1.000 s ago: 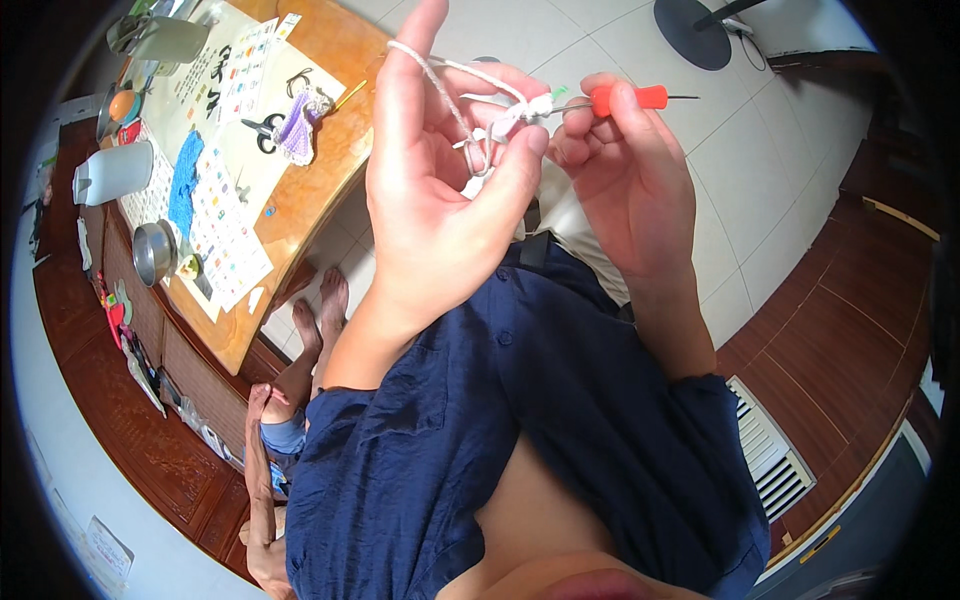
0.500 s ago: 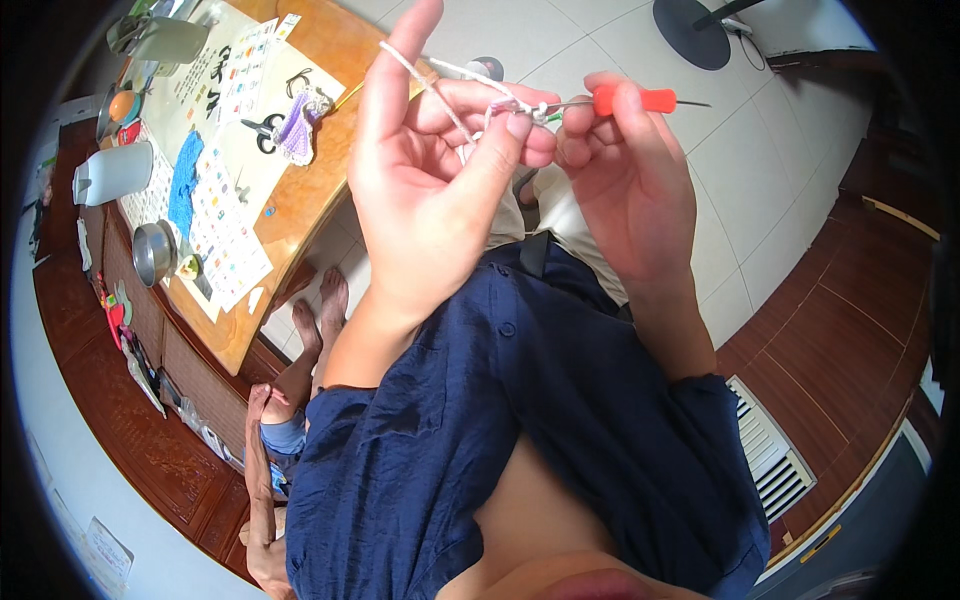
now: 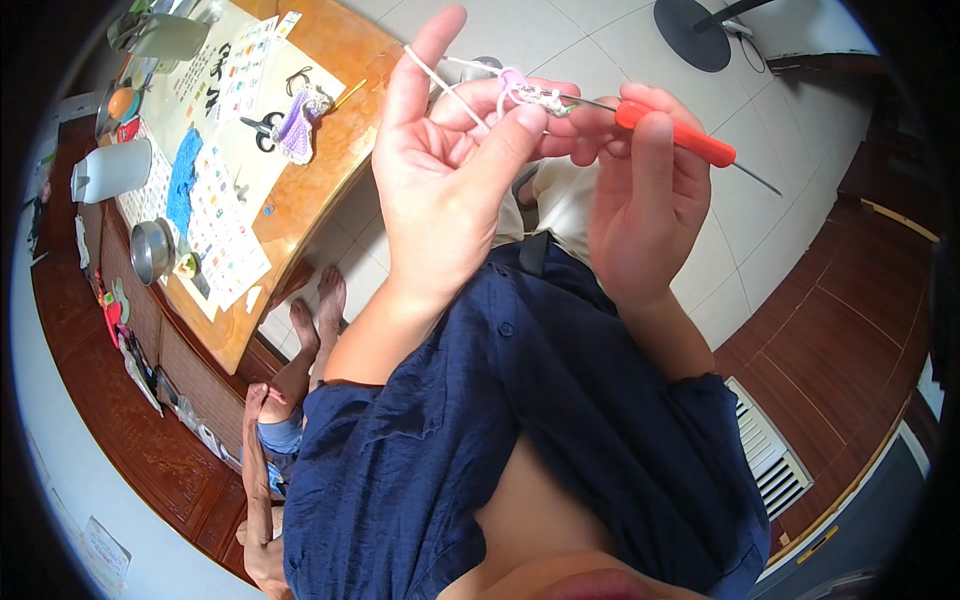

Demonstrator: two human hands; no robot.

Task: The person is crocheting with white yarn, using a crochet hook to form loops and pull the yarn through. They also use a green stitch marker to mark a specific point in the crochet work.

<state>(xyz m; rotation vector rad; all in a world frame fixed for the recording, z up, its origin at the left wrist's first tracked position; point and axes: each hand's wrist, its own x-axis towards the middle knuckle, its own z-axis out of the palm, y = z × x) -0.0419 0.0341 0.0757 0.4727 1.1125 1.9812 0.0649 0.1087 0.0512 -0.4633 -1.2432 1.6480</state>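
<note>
Between the thumb and fingers of my left hand I pinch a small piece of crochet work in white and pale purple yarn. White yarn loops around my raised left index finger and runs back to the piece. My right hand grips a crochet hook by its red handle. The hook's thin metal shaft reaches left into the stitches, while a second metal end sticks out past the handle at the right. A bit of green shows beside the stitches near my right fingertips.
At left stands a wooden table with printed sheets, black scissors, a purple-and-white crocheted piece, a blue crocheted strip, a metal cup and a plastic jug. Another person's arm and bare feet are below it. A round black stand base is at top right.
Both hands have shifted slightly right. The red handle now tilts down to the right, and more of the hook's shaft shows between the handle and the crochet work.
</note>
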